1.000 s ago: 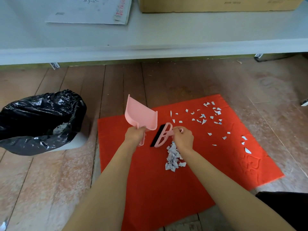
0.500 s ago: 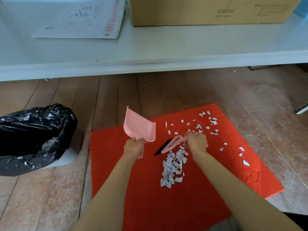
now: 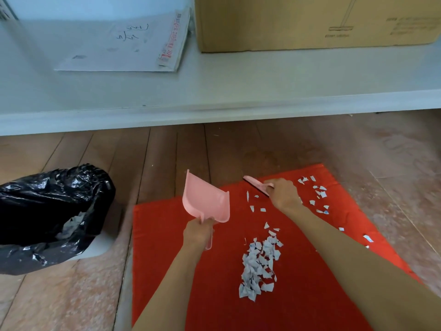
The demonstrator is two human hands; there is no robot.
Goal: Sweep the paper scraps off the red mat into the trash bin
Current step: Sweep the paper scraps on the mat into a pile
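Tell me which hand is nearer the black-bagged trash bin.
Left. The left hand, gripping the pink plastic dustpan, is right of the black-bagged trash bin; the right hand, holding the pink brush, is farther right.

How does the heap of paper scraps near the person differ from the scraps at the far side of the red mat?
The heap is dense, its pieces overlapping; the far scraps lie scattered, apart. The heap lies between the forearms, clear of both hands; the far scraps lie around the right hand, which holds the pink brush. Both are pale paper bits on the red mat.
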